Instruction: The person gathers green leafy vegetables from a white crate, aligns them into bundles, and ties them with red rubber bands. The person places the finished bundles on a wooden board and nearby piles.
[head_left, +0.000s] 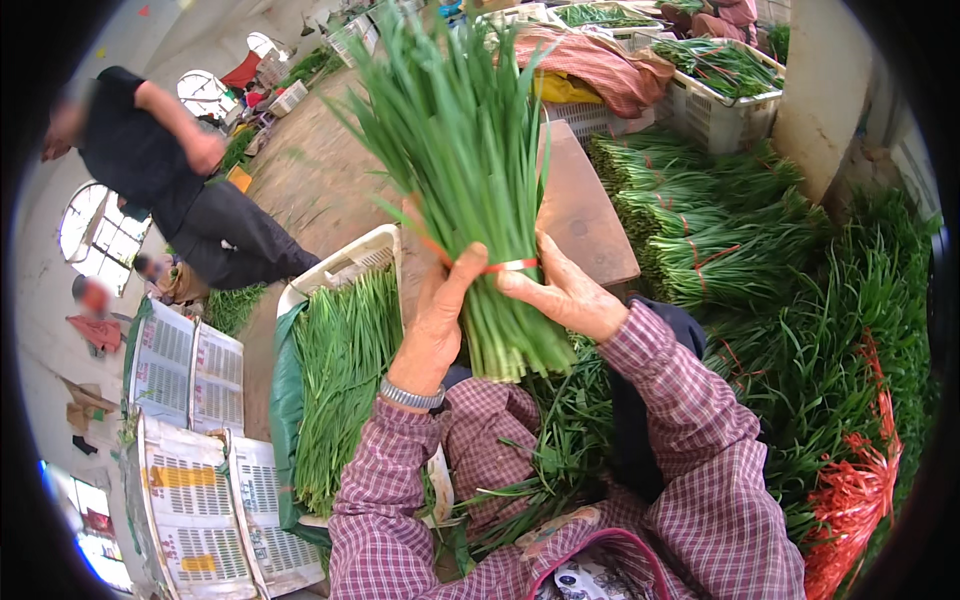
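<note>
A thick bundle of garlic chives is held up before me, pale cut stems toward my lap and green leaf tips pointing away. My left hand grips its left side, with the thumb on the stems. My right hand grips the right side, its thumb lying just under a red tie band around the bundle. An orange-red strip end trails off at the left, beside my left thumb. Fingers behind the stems are hidden. Loose chive leaves lie over my lap.
A green-lined crate of chives stands left; white crates lie beyond it. A wooden board is ahead. Right are tied bundles, loose chives and red plastic strips. A person in dark clothes is at upper left.
</note>
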